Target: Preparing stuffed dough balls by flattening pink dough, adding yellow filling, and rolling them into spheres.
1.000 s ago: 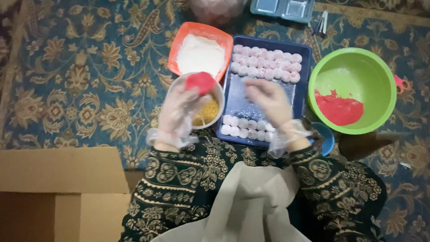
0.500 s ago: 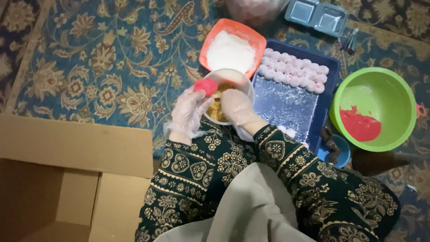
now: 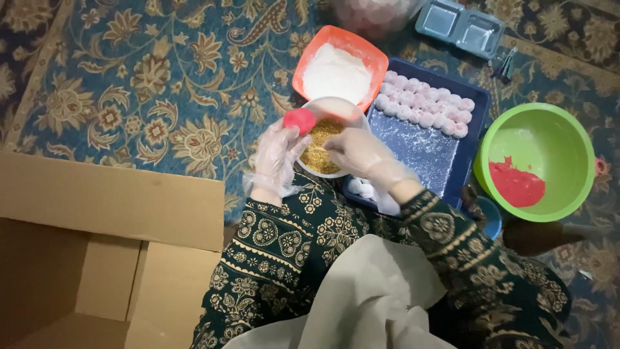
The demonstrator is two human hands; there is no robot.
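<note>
Gloved left hand [image 3: 276, 155] cups a flattened red dough piece [image 3: 299, 120] at the rim of the white bowl of crumbly filling [image 3: 323, 147], where the right hand [image 3: 359, 152], fingers gathered, reaches in; blue tray [image 3: 426, 152] alongside.

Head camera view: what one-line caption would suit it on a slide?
Gloved left hand holds a red dough piece as right hand reaches into crumb bowl.
</note>
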